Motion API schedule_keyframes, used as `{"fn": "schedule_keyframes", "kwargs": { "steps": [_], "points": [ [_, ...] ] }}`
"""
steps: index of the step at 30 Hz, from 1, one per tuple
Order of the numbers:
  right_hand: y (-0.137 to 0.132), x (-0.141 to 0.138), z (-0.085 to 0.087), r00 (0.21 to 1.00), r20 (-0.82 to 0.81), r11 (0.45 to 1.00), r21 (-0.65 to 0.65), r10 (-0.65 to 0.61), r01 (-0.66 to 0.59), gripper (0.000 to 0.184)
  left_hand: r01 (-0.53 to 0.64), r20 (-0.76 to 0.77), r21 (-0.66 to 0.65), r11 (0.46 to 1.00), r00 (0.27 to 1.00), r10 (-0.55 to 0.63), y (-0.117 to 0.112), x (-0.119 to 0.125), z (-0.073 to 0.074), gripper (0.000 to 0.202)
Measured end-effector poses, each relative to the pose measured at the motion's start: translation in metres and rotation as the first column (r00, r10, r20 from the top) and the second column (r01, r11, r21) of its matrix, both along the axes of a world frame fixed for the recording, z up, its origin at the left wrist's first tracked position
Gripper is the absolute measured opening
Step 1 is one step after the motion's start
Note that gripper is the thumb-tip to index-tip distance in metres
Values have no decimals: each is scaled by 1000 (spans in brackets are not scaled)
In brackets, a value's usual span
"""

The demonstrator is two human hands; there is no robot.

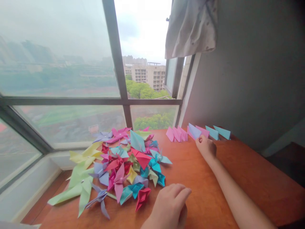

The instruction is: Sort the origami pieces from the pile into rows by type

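At the far side of the table, my right hand [206,147] pinches the lower right edge of a purple folded paper piece [194,131]. Pink folded paper [176,134] stands in a row just left of it. A further pink piece [202,130] is partly behind my fingers, and two light-blue ones [222,132] stand to the right. Nearer to me, my left hand [168,205] hovers or rests over the wood, its fingers curled together and no paper showing in them. Beside it on the left lies a red folded paper piece [143,198].
A heap of colourful origami [120,178] covers the table's left part, with green pinwheels [82,181] at its outer edge. Windows [59,51] rise behind, one pane standing ajar. A curtain [190,28] hangs above; a grey wall [250,70] bounds the right. The wooden table [214,194] lies beneath.
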State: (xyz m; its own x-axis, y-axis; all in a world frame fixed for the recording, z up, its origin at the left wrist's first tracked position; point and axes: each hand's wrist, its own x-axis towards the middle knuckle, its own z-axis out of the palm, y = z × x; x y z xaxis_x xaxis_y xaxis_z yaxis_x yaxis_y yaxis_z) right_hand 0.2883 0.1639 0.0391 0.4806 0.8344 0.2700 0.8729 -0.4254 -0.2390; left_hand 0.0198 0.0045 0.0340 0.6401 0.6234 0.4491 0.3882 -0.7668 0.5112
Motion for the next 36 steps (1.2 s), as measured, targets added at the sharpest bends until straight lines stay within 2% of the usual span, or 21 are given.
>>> {"fn": "schedule_keyframes", "kwargs": {
  "steps": [3, 7, 18, 23, 29, 36],
  "points": [
    [24, -2, -7, 1000, -6, 999, -43, 2, -3, 32, 2, -25, 52, 999, 1000, -1, 1, 3, -9, 53],
    [43, -4, -16, 1000, -10, 995, -95, 11, -12, 34, -7, -38, 105, 994, 999, 11, 3, 4, -13, 50],
    [51, -5, -31, 999, -19, 981, -189, 36, -39, 34, -30, 60, 231, 973, 998, 17, 9, 7, -17, 31],
    [46, 4, -33, 996, -72, 987, -150, 52, -62, 35, -42, 55, 254, 966, 998, 29, 7, 5, -19, 30],
    [24, 20, -32, 991, -120, 998, -37, 54, -58, 36, -28, 12, 237, 971, 1000, 26, 5, 1, -21, 38],
    [-5, 6, -49, 966, -150, 978, 48, 209, -204, 27, 19, -97, 118, 993, 995, -8, 2, 6, -27, 48]
  ]
}}
